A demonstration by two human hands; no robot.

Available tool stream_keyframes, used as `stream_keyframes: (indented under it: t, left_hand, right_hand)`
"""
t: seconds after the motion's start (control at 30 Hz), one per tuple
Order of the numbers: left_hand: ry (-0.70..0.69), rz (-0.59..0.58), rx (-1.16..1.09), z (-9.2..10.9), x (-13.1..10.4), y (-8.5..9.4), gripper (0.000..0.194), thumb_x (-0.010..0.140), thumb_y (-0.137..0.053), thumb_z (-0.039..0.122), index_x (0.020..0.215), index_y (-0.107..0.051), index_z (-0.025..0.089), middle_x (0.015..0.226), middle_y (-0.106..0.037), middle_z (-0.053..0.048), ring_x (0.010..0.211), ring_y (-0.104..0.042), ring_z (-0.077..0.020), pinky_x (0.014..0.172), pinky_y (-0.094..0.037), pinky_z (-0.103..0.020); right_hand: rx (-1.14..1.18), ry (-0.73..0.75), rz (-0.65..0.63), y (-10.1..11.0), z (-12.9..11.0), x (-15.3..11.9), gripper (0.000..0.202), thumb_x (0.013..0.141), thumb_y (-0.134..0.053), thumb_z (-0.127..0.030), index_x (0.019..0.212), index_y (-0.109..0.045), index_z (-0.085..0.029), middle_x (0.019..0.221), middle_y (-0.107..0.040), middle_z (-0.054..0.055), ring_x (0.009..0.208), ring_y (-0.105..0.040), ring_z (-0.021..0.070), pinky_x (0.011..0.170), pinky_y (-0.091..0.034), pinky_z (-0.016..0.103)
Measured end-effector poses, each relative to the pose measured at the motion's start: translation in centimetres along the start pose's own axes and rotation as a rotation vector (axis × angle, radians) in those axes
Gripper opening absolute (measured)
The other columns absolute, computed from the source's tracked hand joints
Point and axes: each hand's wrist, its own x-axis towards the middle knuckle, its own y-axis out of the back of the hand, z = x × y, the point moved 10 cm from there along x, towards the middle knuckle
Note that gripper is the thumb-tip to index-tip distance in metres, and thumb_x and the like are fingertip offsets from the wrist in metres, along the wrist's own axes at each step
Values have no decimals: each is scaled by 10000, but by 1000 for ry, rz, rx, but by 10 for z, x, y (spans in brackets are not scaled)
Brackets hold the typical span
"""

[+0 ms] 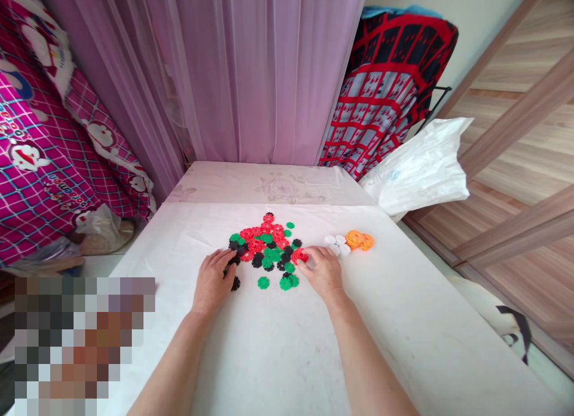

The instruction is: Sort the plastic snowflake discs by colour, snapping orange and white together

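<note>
A mixed pile of notched plastic discs lies on the table in the head view, with red discs (255,239), green discs (270,257) and black discs (257,260). My left hand (215,281) rests at the pile's left edge, its thumb and fingers apart around some black discs that it partly hides. At the right edge, my right hand (325,271) pinches a red disc (298,256) between thumb and fingers; whether more than one is held, I cannot tell. Just beyond that hand sit white discs (337,245), beside a heap of orange discs (359,240).
A pale cloth covers the table (269,356). Purple curtains (269,75) hang behind it. A white plastic bag (424,165) stands at the back right, near wooden cabinet doors (515,135). Pink patterned fabric (67,153) hangs at left. The lower left corner is pixelated.
</note>
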Motion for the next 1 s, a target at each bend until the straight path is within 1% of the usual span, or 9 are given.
stream_keyframes:
  t: [0.3, 0.5, 0.67, 0.77, 0.87, 0.93, 1.0]
  left_hand:
    - [6, -18, 10, 0, 1, 0, 366, 898, -483, 320, 1175, -708, 234, 1260, -706, -76, 1239, -588, -303, 1088, -453, -531]
    - [5, -9, 10, -1, 1, 0, 368, 893, -483, 325, 1173, -707, 244, 1251, -712, -62, 1235, -588, -295, 1090, -450, -514]
    - [9, -12, 15, 0, 1, 0, 378, 897, -471, 340, 1172, -707, 230, 1252, -711, -71, 1238, -585, -302, 1090, -446, -513]
    - [10, -17, 11, 1, 1, 0, 381, 903, -461, 334, 1173, -706, 224, 1255, -710, -72, 1240, -584, -298, 1088, -447, -507]
    - [16, -16, 12, 1, 1, -1, 382, 902, -462, 323, 1176, -705, 214, 1254, -710, -76, 1242, -580, -299, 1092, -443, -508]
    - [18, -9, 13, 1, 1, 0, 376, 902, -467, 322, 1173, -706, 216, 1257, -708, -75, 1242, -579, -300, 1096, -437, -511]
    - [15, 0, 11, 2, 1, 0, 366, 906, -472, 328, 1164, -707, 219, 1278, -697, -78, 1240, -582, -298, 1092, -439, -512]
  right_hand:
    - [-22, 8, -31, -3, 0, 0, 60, 830, -668, -246, 862, -718, -241, 919, -734, 38, 886, -615, 212, 848, -433, 342]
    - [-32, 7, -40, -3, -3, 0, 61, 835, -667, -258, 861, -721, -246, 918, -729, 37, 883, -607, 210, 848, -429, 344]
    - [-21, 8, -16, 3, -4, 0, 69, 835, -660, -252, 866, -721, -244, 955, -734, 39, 889, -603, 218, 852, -436, 347]
    - [-4, 8, 8, 7, -7, 0, 105, 859, -623, -238, 881, -726, -239, 975, -734, 45, 915, -607, 218, 872, -443, 349]
    - [22, 27, -1, 3, -21, 2, 171, 889, -560, -207, 897, -729, -236, 989, -733, 52, 925, -616, 215, 884, -461, 351]
    - [54, 79, -50, -10, -42, 4, 199, 893, -542, -189, 934, -732, -235, 1015, -730, 57, 945, -624, 216, 894, -476, 353]
    - [80, 141, -124, -28, -67, 9, 224, 889, -550, -186, 1012, -731, -235, 1087, -718, 67, 1003, -622, 223, 928, -482, 362]
